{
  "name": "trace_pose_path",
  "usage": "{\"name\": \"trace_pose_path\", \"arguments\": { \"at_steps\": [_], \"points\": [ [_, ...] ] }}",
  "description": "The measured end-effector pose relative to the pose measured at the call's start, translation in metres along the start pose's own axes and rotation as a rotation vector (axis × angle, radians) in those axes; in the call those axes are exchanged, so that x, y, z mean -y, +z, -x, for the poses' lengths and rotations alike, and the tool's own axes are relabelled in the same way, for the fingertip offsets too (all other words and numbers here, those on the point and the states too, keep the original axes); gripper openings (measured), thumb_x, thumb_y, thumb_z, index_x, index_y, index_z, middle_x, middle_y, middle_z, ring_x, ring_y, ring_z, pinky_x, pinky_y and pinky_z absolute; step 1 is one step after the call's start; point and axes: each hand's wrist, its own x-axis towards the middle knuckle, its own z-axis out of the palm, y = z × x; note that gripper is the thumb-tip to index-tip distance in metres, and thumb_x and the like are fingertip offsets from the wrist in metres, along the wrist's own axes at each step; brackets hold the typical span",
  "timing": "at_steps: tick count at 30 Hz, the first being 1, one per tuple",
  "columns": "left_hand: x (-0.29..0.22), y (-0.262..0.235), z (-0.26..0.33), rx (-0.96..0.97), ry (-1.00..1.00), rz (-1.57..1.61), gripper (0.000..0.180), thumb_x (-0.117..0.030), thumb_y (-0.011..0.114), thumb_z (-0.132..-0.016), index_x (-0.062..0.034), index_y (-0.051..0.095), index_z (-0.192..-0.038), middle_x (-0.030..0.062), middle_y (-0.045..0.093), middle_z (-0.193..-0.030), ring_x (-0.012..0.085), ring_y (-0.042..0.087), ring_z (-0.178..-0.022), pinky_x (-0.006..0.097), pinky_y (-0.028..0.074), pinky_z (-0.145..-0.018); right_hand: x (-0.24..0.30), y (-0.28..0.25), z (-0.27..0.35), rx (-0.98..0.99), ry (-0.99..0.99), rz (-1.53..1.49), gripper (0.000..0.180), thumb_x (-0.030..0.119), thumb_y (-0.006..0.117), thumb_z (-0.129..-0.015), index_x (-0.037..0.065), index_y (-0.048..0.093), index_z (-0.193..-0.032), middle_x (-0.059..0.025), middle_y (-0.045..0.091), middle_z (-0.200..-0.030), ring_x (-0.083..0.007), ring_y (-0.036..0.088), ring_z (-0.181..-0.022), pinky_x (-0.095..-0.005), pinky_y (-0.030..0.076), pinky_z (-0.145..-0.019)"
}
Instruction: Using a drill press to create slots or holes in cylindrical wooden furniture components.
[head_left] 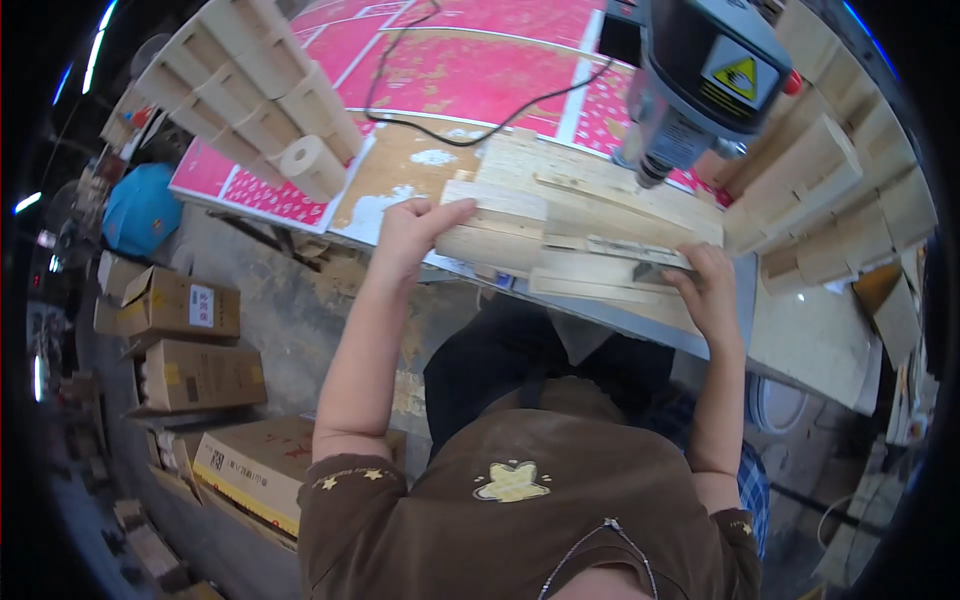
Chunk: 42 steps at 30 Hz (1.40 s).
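Note:
My left hand [408, 238] is closed on the left end of a pale wooden block [500, 228], its thumb pressed on top. The block looks rounded on its near side and lies on a wooden jig [600, 212] of boards and strips. At the right end of the jig, my right hand [708, 285] pinches a small dark flat piece [655, 272] beside a narrow rail [640, 250]. The fingers partly hide that piece, so I cannot tell its kind. Above and beyond the jig hangs a drill press head [705, 80], its chuck [652, 172] apart from the block.
Stacked wooden cylinders [250, 95] stand at the table's far left, with more wooden pieces [810, 175] piled at the right. A black cable [480, 138] crosses the pink table covering [460, 75]. Cardboard boxes [205, 375] and a blue bundle [143, 210] are at the left.

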Motion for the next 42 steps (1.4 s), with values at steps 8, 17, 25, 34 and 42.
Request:
{"name": "trace_pose_path", "arguments": {
  "at_steps": [8, 17, 25, 34, 42],
  "points": [
    [-0.076, -0.081, -0.021, -0.482, 0.333, -0.941, 0.045, -0.033, 0.080, -0.057, 0.0010, 0.065, -0.083, 0.0121, 0.064, -0.078, 0.0210, 0.063, -0.072, 0.032, 0.049, -0.064, -0.002, -0.002, 0.005, -0.023, 0.059, -0.042, 0.029, 0.014, 0.071, -0.066, 0.003, 0.060, -0.090, -0.0112, 0.057, -0.080, -0.0309, 0.053, -0.078, -0.0389, 0.040, -0.071],
    [-0.103, -0.190, -0.105, -0.662, 0.215, -1.300, 0.047, -0.036, 0.078, -0.055, -0.0022, 0.067, -0.086, 0.0142, 0.068, -0.083, 0.0266, 0.066, -0.080, 0.035, 0.050, -0.072, 0.004, 0.001, 0.005, -0.051, 0.065, -0.010, 0.029, 0.014, 0.072, -0.066, 0.005, 0.061, -0.091, -0.0095, 0.057, -0.080, -0.0301, 0.053, -0.079, -0.0387, 0.040, -0.069],
    [-0.081, -0.150, -0.112, -0.805, 0.437, -1.466, 0.038, -0.034, 0.073, -0.066, -0.0067, 0.067, -0.092, 0.0123, 0.067, -0.085, 0.0297, 0.062, -0.088, 0.038, 0.048, -0.075, -0.006, -0.003, 0.013, -0.061, 0.143, 0.021, 0.030, 0.015, 0.074, -0.064, 0.006, 0.062, -0.090, -0.0092, 0.059, -0.082, -0.0297, 0.055, -0.082, -0.0388, 0.041, -0.071],
    [-0.017, -0.015, -0.037, -0.342, 0.975, -0.910, 0.011, -0.010, 0.068, -0.076, -0.0037, 0.061, -0.073, 0.0071, 0.058, -0.067, 0.0253, 0.054, -0.066, 0.037, 0.039, -0.067, -0.008, -0.009, 0.005, -0.014, 0.146, 0.036, 0.034, 0.019, 0.075, -0.065, 0.008, 0.062, -0.095, -0.0081, 0.059, -0.094, -0.0298, 0.053, -0.093, -0.0413, 0.039, -0.084],
    [0.002, 0.065, 0.017, 0.015, 0.868, -0.546, 0.018, -0.006, 0.070, -0.073, -0.0060, 0.055, -0.064, 0.0045, 0.054, -0.063, 0.0198, 0.049, -0.064, 0.033, 0.037, -0.065, -0.028, -0.117, -0.053, -0.836, 0.279, 0.106, 0.052, 0.022, 0.076, -0.068, 0.009, 0.055, -0.114, -0.0127, 0.052, -0.109, -0.0307, 0.047, -0.109, -0.0404, 0.039, -0.091]
  ]
}}
